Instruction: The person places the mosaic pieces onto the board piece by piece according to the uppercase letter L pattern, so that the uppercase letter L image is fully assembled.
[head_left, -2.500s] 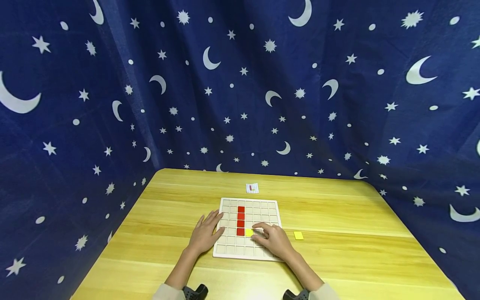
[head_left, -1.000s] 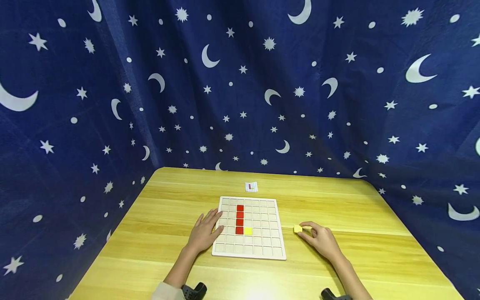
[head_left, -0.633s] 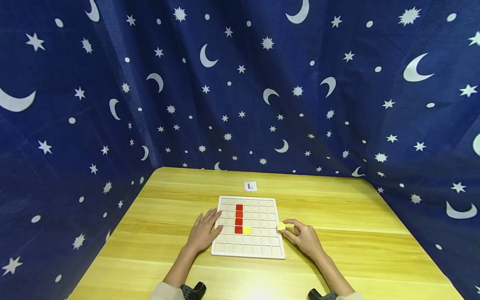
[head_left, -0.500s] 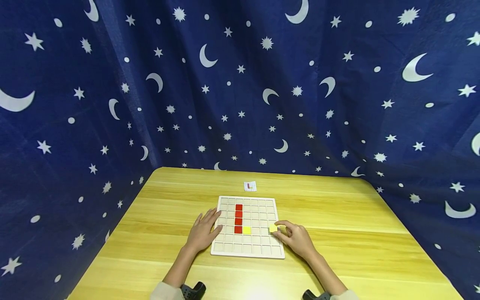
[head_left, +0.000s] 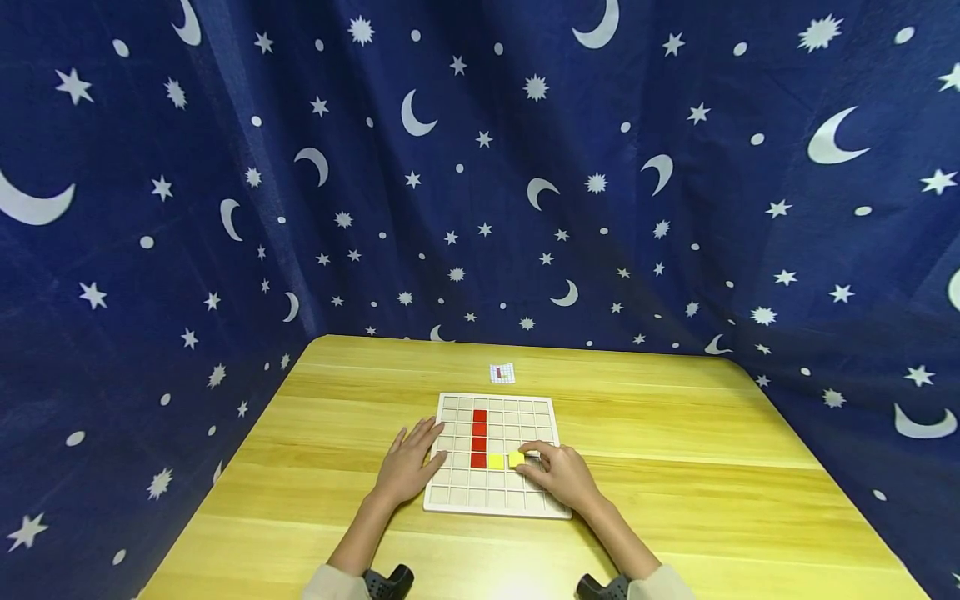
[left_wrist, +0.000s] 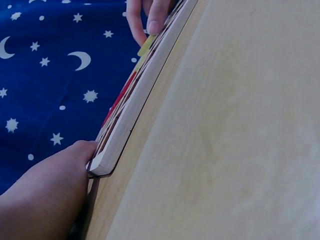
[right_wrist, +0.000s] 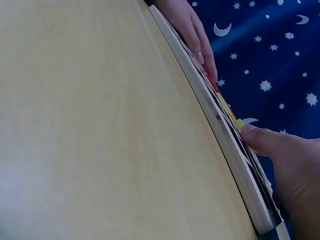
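Observation:
A pale square grid board [head_left: 465, 497] lies on the table in the head view. Several red square tiles [head_left: 479, 430] form a column in its cells, and a yellow tile [head_left: 496, 462] lies right of the lowest one. My right hand [head_left: 561, 477] pinches a second yellow tile [head_left: 516, 459] between thumb and fingers, over the cell beside the first. In the right wrist view the thumb [right_wrist: 260, 140] is at that tile's edge. My left hand [head_left: 408, 467] rests on the board's left edge, fingers relaxed; the left wrist view shows it [left_wrist: 55, 185] at the board's corner.
Behind the board lies a small printed card [head_left: 502, 373] with a grid and a coloured pattern. The wooden table [head_left: 675, 467] extends on both sides. A dark blue curtain [head_left: 480, 167] with moons and stars hangs behind and beside it.
My right hand went from the board to the second yellow tile on the table at right, took hold of it, and carried it left over the grid. The left hand stayed in place.

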